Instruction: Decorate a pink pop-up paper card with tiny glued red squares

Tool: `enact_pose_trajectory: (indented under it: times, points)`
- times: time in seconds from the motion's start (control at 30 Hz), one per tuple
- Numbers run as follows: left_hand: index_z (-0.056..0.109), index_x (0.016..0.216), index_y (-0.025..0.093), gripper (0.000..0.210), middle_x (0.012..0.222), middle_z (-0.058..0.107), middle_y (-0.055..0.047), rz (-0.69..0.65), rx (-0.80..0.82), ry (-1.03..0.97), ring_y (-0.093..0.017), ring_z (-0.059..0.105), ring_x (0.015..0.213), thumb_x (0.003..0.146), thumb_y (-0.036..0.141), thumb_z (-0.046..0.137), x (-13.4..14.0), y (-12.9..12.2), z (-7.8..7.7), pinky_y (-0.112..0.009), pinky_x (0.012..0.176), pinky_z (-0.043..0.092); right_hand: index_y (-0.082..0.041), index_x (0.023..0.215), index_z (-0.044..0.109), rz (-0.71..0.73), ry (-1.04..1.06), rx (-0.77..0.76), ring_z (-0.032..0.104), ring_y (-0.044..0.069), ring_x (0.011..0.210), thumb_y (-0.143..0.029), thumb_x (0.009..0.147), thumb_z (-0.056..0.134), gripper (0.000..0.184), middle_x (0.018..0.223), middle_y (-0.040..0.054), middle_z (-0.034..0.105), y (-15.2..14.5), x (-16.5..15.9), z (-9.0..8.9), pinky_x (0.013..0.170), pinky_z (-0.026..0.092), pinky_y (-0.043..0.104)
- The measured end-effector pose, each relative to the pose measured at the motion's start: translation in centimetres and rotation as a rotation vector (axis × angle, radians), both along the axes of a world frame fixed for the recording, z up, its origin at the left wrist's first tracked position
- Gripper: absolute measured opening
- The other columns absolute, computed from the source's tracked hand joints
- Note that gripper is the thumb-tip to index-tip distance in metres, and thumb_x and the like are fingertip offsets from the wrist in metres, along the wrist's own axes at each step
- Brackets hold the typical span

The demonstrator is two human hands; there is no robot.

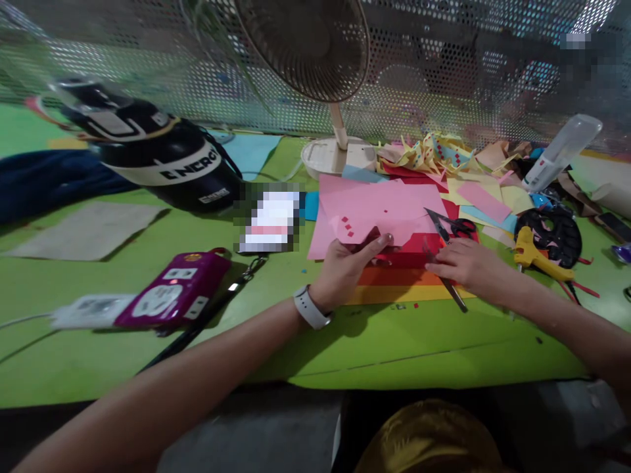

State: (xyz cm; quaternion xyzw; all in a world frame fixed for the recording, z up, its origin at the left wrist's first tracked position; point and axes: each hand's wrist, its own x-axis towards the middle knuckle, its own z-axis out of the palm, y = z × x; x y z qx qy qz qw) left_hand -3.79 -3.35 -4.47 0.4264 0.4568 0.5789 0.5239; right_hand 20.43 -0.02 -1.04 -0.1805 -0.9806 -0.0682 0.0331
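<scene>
Dark red paper (373,236), small and partly hidden, is being pinched in our left hand (348,266) over a pink sheet (394,197) dotted with tiny red diamonds (348,226), while our right hand (463,263) is lying over a slim metal tool (455,297), its grip there unclear to us.

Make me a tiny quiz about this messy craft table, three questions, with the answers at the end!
1. Fill the gap: the small pieces lying on the pink sheet, close to the left hand, are ____ in colour.
2. True or false: in the picture, the yellow glue gun lies to the right of the pink sheet.
3. Which wrist wears the white band, left or right?

Key: 1. red; 2. true; 3. left.
</scene>
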Motion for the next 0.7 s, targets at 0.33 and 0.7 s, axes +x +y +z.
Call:
enact_pose_trajectory:
  times: [0.33, 0.7]
  points:
    - [0.074, 0.084, 0.014, 0.032, 0.087, 0.078, -0.009, -0.018, -0.035, 0.028, -0.024, 0.075, 0.088, 0.069, 0.041, 0.083, -0.1, -0.1, -0.3, -0.03, 0.072, 0.062, -0.013, 0.115, 0.068, -0.599, -0.044, 0.187, 0.066, 0.033, 0.097, -0.031, 0.084, 0.062, 0.037, 0.113, 0.0196, 0.07, -2.6, 12.1, 3.4, 0.08, 0.05, 0.044]
    - [0.073, 0.078, 0.017, 0.028, 0.081, 0.078, -0.003, -0.023, -0.048, -0.044, -0.02, 0.075, 0.078, 0.064, 0.038, 0.086, 0.4, 0.0, -0.3, -0.03, 0.071, 0.062, -0.011, 0.107, 0.062, -0.974, -0.315, 0.109, 0.062, 0.032, 0.097, -0.03, 0.081, 0.056, 0.034, 0.106, 0.0171, 0.065, -1.3, 13.8, 0.8, 0.079, 0.043, 0.038]
